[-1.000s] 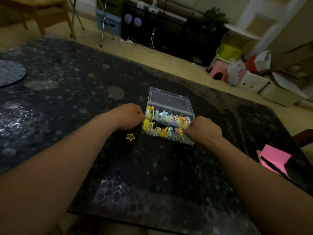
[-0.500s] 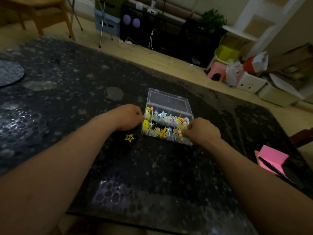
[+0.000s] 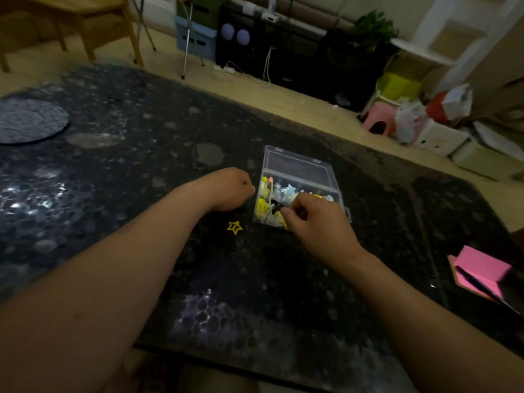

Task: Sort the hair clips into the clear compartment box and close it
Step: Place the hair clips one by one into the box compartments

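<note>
Fingers (image 3: 293, 208) over box (image 3: 300, 169), lengthwise left-right.

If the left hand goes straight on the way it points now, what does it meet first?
Probably the left wall of the clear compartment box, close ahead of the left hand; the loose yellow star clip lies off that line.

Your clear rectangular plastic compartment box (image 3: 300, 170) has smooth, glossy, see-through walls and lid. The small pastel hair clips (image 3: 290, 190) in it look like smooth plastic, and so does the yellow star-shaped hair clip (image 3: 234, 227) lying on your worktop. That dark worktop (image 3: 158, 143) is glossy, with a pebbled pattern that catches the light. Your pink paper note pad (image 3: 482, 265) looks matt. The round grey mat (image 3: 28, 120) looks dull and rough-textured. The light wooden furniture (image 3: 71, 15) behind looks smooth.
</note>
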`<state>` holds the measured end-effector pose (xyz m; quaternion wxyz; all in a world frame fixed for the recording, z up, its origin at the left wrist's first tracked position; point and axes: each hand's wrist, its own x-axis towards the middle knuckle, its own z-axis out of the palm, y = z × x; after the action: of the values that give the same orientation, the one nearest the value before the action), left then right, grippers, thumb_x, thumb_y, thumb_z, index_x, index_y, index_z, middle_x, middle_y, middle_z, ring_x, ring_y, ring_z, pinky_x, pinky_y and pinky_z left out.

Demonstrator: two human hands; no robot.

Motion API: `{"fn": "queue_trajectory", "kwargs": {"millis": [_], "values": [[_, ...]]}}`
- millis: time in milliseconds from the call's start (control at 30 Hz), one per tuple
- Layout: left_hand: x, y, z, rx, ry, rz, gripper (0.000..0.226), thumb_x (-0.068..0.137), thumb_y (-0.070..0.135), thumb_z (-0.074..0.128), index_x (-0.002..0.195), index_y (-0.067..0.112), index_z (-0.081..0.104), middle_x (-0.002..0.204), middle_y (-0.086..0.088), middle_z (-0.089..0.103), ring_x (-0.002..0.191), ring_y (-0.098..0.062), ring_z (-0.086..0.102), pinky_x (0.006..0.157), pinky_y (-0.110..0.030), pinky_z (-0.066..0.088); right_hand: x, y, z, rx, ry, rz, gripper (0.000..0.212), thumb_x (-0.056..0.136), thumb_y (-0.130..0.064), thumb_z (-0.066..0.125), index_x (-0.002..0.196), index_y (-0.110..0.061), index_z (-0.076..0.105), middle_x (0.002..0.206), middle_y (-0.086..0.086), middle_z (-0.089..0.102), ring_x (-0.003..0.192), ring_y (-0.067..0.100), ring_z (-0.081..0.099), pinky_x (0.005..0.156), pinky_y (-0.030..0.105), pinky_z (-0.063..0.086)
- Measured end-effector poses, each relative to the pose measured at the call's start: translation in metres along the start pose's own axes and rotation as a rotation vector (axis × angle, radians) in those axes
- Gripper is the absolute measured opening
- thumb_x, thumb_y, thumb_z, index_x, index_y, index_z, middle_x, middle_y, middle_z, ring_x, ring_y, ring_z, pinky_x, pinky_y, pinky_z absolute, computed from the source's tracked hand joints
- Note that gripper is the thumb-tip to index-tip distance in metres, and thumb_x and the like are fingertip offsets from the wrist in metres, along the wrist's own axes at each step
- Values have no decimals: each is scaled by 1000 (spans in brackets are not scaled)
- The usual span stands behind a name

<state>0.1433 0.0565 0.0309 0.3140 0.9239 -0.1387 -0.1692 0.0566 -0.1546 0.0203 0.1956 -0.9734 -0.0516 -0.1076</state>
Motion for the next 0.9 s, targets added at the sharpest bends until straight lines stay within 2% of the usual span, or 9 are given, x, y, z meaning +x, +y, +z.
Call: {"fn": "queue_trajectory", "kwargs": {"millis": [167,267,333,400,533,633,800,900], "values": [[-2,1,-5,-25,16,-20,30,106,26,49,114,7,71,120,-12,72,109,-30,66,91,-32,48,-4,-22,24,52,-134,-101,13,98,-34,68,102,-24,75,89,-6,75,83,18,70,75,41,58],[-1,0,-5,-48,17,-27,30,106,26,48,116,7,70,119,-12,71,108,-29,66,98,-38,52,-3,-37,38,19,-208,-133,16,99,-32,66,110,-22,72,97,2,76,91,27,70,73,41,56],[0,1,-5,-42,18,-28,31,107,27,48,120,8,68,124,-12,69,111,-30,65,100,-40,52,0,-45,49,-34,-240,-140,23,100,-40,63,113,-22,70,100,4,75,93,30,70,72,41,57],[-1,2,-5,-23,21,-22,33,107,27,47,124,7,67,128,-13,67,114,-30,63,99,-37,50,4,-52,59,-80,-235,-133,28,100,-45,62,114,-23,69,101,5,74,93,32,70,69,39,53],[0,2,-4,-19,25,-17,33,108,25,46,122,5,68,128,-13,68,114,-29,63,97,-36,48,8,-61,69,-130,-213,-115,26,101,-38,62,118,-18,64,103,11,73,93,38,71,65,36,41],[1,-1,-3,-40,41,-21,29,106,27,49,114,8,70,119,-10,71,106,-28,66,94,-36,50,8,-67,66,-118,-235,-101,24,102,-32,60,120,-16,62,104,12,72,93,40,69,66,36,40],[3,-2,-1,-32,45,-25,26,104,31,52,114,16,71,118,-7,72,105,-24,65,92,-35,49,2,-74,61,-158,-260,-81,25,102,-29,59,122,-14,60,112,15,60,95,40,65,70,38,40],[3,-1,1,2,45,-21,28,104,33,53,114,14,71,118,-8,72,107,-26,66,94,-35,51,-4,-78,59,-216,-294,-83,28,103,-23,58,128,-12,57,113,17,61,96,41,66,70,38,39]]}}
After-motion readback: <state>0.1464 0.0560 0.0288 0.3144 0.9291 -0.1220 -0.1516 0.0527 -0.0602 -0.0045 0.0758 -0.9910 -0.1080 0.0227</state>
